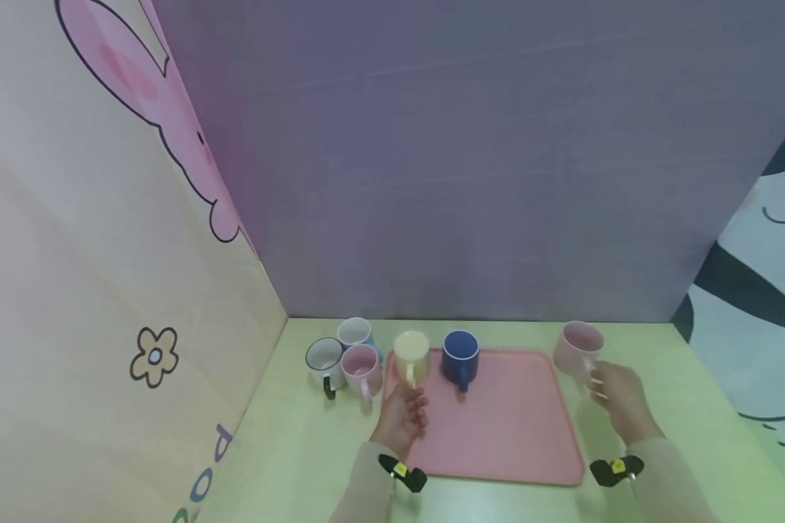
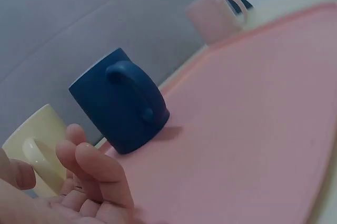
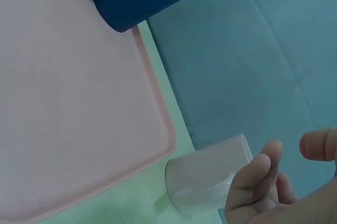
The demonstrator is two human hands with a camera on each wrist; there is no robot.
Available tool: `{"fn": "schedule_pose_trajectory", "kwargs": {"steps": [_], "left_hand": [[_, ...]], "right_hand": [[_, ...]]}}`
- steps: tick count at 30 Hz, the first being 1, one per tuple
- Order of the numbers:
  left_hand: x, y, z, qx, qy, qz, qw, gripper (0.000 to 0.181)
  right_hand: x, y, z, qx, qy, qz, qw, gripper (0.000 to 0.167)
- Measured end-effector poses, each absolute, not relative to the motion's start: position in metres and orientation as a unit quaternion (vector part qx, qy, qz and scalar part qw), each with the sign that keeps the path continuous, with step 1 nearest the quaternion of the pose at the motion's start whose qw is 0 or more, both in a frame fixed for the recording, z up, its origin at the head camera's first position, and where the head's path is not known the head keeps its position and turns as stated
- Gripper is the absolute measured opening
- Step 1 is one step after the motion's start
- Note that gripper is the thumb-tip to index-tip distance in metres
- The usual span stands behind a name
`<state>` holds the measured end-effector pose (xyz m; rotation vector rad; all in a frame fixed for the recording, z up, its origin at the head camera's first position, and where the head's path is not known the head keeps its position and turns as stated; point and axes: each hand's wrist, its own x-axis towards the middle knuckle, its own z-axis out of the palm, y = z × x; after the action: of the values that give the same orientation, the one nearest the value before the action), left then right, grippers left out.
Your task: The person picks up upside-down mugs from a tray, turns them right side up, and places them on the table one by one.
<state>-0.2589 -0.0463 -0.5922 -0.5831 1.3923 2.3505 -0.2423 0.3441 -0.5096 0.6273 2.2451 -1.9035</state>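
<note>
Head: left hand (image 1: 402,420) at the yellow mug (image 1: 412,350), back-left corner of the tray (image 1: 504,436); right hand (image 1: 621,403) at the pink mug (image 1: 577,352) just off the back-right corner. Step looks like grasping handles — next probably calls for closing on them. Left wrist: fingers loosely bent, thumb apart, no firm grip — contact unclear. Right wrist: thumb and fingers spread, gripping nothing.
</note>
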Motion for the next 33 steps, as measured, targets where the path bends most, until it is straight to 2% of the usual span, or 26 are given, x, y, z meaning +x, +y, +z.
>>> {"fn": "schedule_pose_trajectory", "kwargs": {"steps": [3, 7, 8, 11, 12, 14, 17, 22, 25, 28, 33], "left_hand": [[-0.26, -0.044, -0.593, -0.215, 0.479, 0.833, 0.172, 0.045], [-0.262, -0.042, -0.592, -0.203, 0.54, 0.806, 0.132, 0.026], [-0.263, -0.042, -0.592, -0.19, 0.565, 0.795, 0.116, 0.03], [-0.265, -0.039, -0.59, -0.154, 0.633, 0.755, 0.073, 0.057], [-0.265, -0.038, -0.589, -0.149, 0.654, 0.739, 0.064, 0.059], [-0.265, -0.037, -0.59, -0.148, 0.683, 0.714, 0.051, 0.053], [-0.267, -0.036, -0.596, -0.133, 0.706, 0.696, 0.026, 0.055], [-0.274, -0.036, -0.596, -0.087, 0.715, 0.693, -0.019, 0.05], [-0.277, -0.038, -0.588, -0.084, 0.723, 0.686, -0.016, 0.045], [-0.283, -0.042, -0.585, -0.072, 0.728, 0.682, -0.014, 0.051], [-0.293, -0.046, -0.584, -0.087, 0.706, 0.703, 0.021, 0.051]], "right_hand": [[-0.236, 0.343, -0.508, 0.195, 0.748, -0.631, 0.066, 0.055], [-0.228, 0.34, -0.505, 0.18, 0.75, -0.633, 0.069, 0.05], [-0.227, 0.34, -0.505, 0.177, 0.751, -0.633, 0.07, 0.05], [-0.222, 0.339, -0.505, 0.176, 0.751, -0.632, 0.075, 0.05], [-0.221, 0.338, -0.505, 0.176, 0.751, -0.631, 0.077, 0.052], [-0.219, 0.338, -0.506, 0.179, 0.752, -0.63, 0.078, 0.054], [-0.216, 0.337, -0.507, 0.181, 0.745, -0.638, 0.077, 0.057], [-0.212, 0.337, -0.511, 0.186, 0.738, -0.644, 0.077, 0.053], [-0.209, 0.336, -0.514, 0.191, 0.737, -0.644, 0.08, 0.049], [-0.206, 0.334, -0.516, 0.193, 0.731, -0.649, 0.083, 0.044], [-0.203, 0.329, -0.518, 0.185, 0.724, -0.659, 0.081, 0.039]]}}
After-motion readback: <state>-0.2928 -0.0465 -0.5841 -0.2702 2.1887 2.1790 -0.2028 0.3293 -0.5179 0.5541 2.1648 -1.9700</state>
